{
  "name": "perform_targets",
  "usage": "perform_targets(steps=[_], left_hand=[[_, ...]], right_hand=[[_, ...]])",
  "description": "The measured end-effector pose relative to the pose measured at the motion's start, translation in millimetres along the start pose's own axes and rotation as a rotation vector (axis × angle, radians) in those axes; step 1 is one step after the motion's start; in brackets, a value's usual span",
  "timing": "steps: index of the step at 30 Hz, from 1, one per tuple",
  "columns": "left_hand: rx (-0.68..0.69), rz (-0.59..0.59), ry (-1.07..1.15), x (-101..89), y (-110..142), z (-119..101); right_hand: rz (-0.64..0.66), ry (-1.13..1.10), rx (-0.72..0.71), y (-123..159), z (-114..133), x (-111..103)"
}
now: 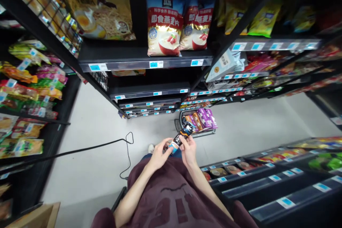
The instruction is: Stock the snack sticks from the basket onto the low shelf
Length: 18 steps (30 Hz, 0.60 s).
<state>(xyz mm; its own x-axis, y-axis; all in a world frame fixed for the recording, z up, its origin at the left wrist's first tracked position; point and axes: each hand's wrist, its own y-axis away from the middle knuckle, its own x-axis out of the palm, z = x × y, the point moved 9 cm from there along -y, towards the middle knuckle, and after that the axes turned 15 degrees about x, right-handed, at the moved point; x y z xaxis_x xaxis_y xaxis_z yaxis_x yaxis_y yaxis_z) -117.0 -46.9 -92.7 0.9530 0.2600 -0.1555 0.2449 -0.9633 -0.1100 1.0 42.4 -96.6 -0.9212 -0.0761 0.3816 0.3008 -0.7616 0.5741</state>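
Observation:
Low in front of my body, both hands hold a slim black snack packet [176, 138] with light blue and orange parts. My left hand [159, 154] has its fingers closed around the lower end. My right hand [188, 149] grips the packet's right side, thumb across its front. Print on the packet is too small to read. Just beyond my hands a basket [205, 134] stands on the floor, with purple packets [207, 118] and orange-brown packets [197, 121] inside. The packet's upper end overlaps the basket's near left part in view.
Ahead, a black shelf unit [133, 65] carries oatmeal bags [164, 25] and price labels. More stocked shelves line the left [40, 117] and the right [256, 181]. A black cable [91, 148] runs across the left floor. An open cardboard box [52, 217] sits at bottom left.

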Motion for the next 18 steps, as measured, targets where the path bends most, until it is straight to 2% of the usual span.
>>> perform_targets(steps=[5, 12, 15, 18], left_hand=[[0.06, -0.033, -0.009, 0.7, -9, -7], [-0.07, -0.109, 0.068, 11.5, -25, 19], [-0.125, -0.212, 0.05, 11.0, -34, 36], [-0.229, -0.375, 0.012, 8.8, -42, 61]], right_hand=[[-0.116, -0.009, 0.113, -9, -9, -11], [-0.134, 0.083, 0.226, -42, -9, -21], [0.018, 0.238, 0.246, -71, -7, -12], [0.295, 0.584, 0.249, -101, -11, 9]])
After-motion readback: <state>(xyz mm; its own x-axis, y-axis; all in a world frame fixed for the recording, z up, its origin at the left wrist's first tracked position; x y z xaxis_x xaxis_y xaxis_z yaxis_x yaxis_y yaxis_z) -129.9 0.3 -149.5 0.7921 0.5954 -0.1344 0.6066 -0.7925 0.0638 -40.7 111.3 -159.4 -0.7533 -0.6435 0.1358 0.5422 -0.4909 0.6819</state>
